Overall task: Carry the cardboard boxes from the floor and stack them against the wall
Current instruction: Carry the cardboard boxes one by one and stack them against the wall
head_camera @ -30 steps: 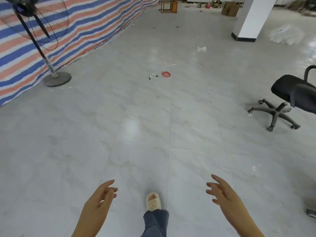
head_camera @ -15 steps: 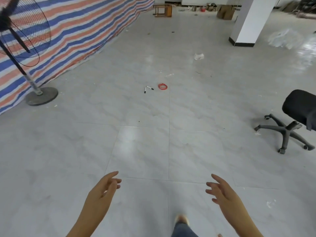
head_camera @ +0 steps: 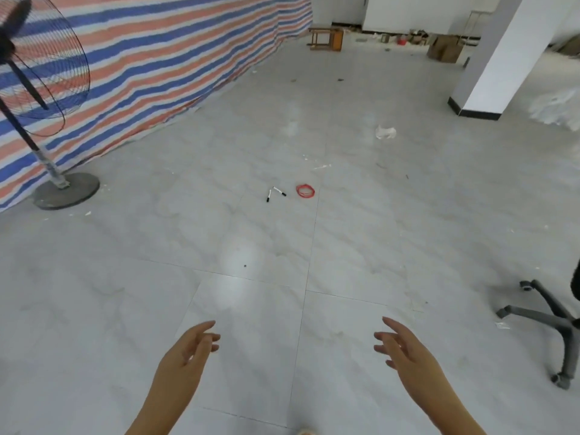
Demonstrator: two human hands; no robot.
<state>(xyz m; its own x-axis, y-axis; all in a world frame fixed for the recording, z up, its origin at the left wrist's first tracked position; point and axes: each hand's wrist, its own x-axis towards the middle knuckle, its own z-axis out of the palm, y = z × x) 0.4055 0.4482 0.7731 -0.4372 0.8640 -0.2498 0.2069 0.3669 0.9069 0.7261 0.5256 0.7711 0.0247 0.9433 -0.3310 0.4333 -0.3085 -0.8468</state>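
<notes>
Both of my hands are held out low over the grey tiled floor, empty. My left hand [head_camera: 188,356] has its fingers loosely apart, pointing forward. My right hand [head_camera: 408,356] is likewise open with spread fingers. A brown cardboard box [head_camera: 444,49] stands far away at the back of the room, left of the white pillar. No box is near my hands.
A standing fan [head_camera: 47,127] with a round base stands at the left by the striped tarpaulin wall [head_camera: 163,58]. Two markers [head_camera: 275,193] and a red ring [head_camera: 305,191] lie ahead. An office chair's wheeled base [head_camera: 552,328] is at the right. A wooden stool [head_camera: 326,39] and white pillar [head_camera: 502,58] stand further back.
The view has tilted up, showing more of the far room; the chair has slid toward the right edge. My hands stay open and empty, and my foot has dropped out of view.
</notes>
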